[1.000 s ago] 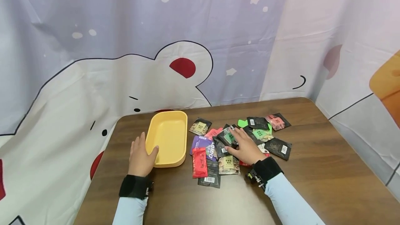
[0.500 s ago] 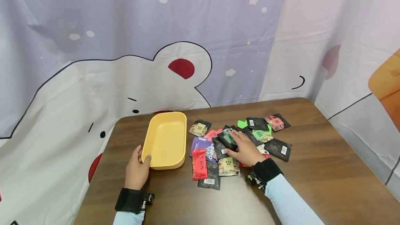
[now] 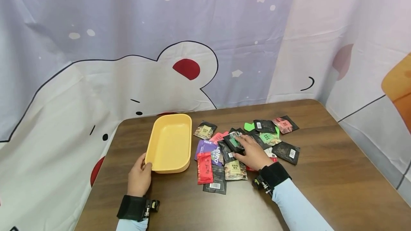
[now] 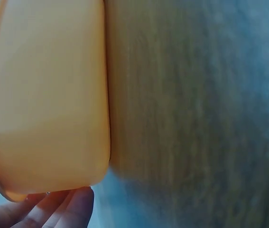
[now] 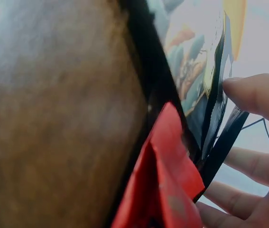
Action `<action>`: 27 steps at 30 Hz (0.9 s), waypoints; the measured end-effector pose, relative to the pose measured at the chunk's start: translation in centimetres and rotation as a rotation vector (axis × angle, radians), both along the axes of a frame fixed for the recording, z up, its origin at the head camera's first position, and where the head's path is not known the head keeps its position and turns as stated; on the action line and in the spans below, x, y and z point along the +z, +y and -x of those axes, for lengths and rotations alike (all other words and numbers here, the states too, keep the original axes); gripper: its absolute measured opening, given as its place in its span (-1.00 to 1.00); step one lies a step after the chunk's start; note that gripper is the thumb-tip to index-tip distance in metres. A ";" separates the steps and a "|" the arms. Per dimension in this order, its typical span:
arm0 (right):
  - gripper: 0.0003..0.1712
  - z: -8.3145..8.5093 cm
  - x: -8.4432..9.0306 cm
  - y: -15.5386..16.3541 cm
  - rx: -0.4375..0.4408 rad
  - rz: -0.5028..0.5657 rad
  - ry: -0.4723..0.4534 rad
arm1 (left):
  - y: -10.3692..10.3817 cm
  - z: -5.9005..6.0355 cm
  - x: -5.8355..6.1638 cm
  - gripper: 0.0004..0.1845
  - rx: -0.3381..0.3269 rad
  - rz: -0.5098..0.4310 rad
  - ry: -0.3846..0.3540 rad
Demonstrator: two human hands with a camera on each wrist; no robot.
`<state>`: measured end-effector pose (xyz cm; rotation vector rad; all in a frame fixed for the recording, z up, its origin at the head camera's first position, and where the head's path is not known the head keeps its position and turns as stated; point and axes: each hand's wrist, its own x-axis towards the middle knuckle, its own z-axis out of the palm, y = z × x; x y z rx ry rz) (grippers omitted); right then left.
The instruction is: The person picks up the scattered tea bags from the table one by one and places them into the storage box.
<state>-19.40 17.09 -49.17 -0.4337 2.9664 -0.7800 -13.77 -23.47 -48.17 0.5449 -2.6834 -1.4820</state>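
My left hand (image 3: 139, 179) grips the near left corner of a yellow plastic tray (image 3: 186, 165), thumb at the rim. In the left wrist view its fingers (image 4: 77, 209) lie against the outside of the tray wall (image 4: 49, 95). My right hand (image 3: 255, 154) is over the pile of snack packets, pinching a black packet with a green label (image 3: 235, 142) between thumb and fingers. In the right wrist view the thumb (image 5: 255, 95) meets a dark packet edge, the other fingers (image 5: 238, 194) are on its far side, and a red packet (image 5: 167, 175) stands close below.
Around the right hand lie a red packet (image 3: 204, 168), a purple packet (image 3: 205, 147), a beige-labelled packet (image 3: 235, 170) and several black ones, including a barcoded packet (image 3: 285, 152) on the right. A printed curtain (image 3: 250, 38) hangs behind the wooden table (image 3: 321, 188).
My left hand has moved from the tray's left side down to its near left corner and taken hold there. My right hand's thumb and fingers have drawn in on the black packet.
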 end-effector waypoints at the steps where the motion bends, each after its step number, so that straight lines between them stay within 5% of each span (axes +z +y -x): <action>1: -0.17 0.0 0.0 0.0 0.000 0.003 0.000 | 0.0 0.0 0.0 -0.41 -0.001 0.001 -0.003; 27: -0.61 -0.1 1.1 -0.6 -0.071 0.166 0.194 | 0.0 0.2 -0.3 -0.38 0.003 0.017 -0.025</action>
